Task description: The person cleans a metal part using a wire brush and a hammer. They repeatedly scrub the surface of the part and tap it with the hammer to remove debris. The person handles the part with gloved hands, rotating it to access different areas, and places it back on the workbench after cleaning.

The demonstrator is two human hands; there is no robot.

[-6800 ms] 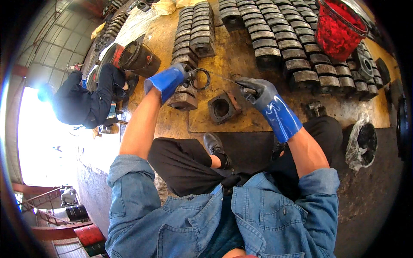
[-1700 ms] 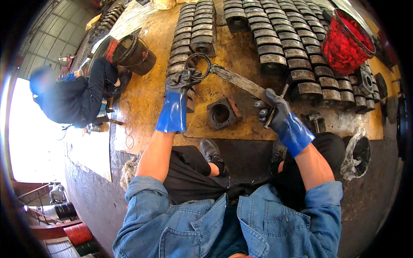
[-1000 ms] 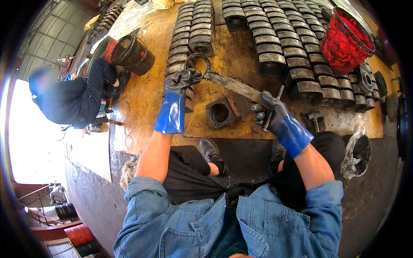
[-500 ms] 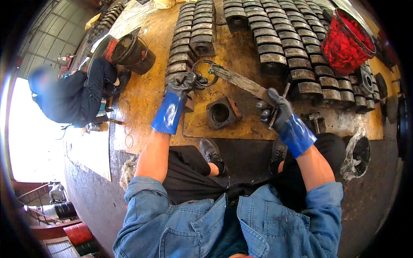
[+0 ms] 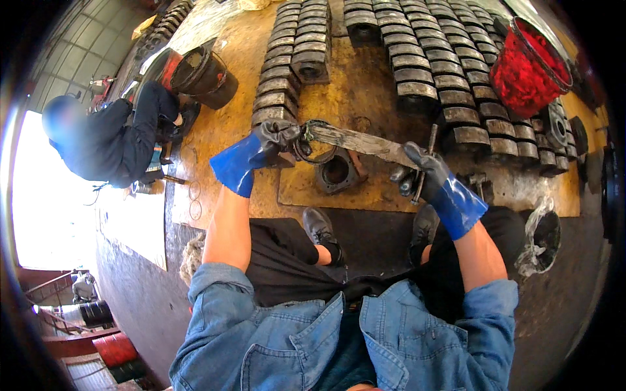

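Note:
Both my hands wear gloves with dark, grimy hand parts and shiny blue cuffs. My left hand [image 5: 276, 138] is closed on a thin dark ring [image 5: 319, 161], which hangs beside the fingers. In my right hand [image 5: 425, 171] is a worn flat wooden stick [image 5: 368, 142], reaching left so that its darkened end meets the ring. A thin metal rod [image 5: 433, 138] also sticks out of that grip, roughly upright. Below the ring, a metal block with a round bore [image 5: 339, 172] sits on the stained board, partly covered by the ring.
Long rows of dark metal blocks [image 5: 414, 88] stand ahead. A red-lined bucket [image 5: 531, 68] is far right, a dark bucket [image 5: 207, 81] far left. Nearby are a hammer-like tool [image 5: 479, 186], a plastic-lined container [image 5: 542, 236] and thin rings [image 5: 195, 210]. Another person [image 5: 98, 143] sits at left.
The ring and the stick's far end have come down toward me, and the stick lies more level. My left hand has turned and lowered; the right has shifted slightly.

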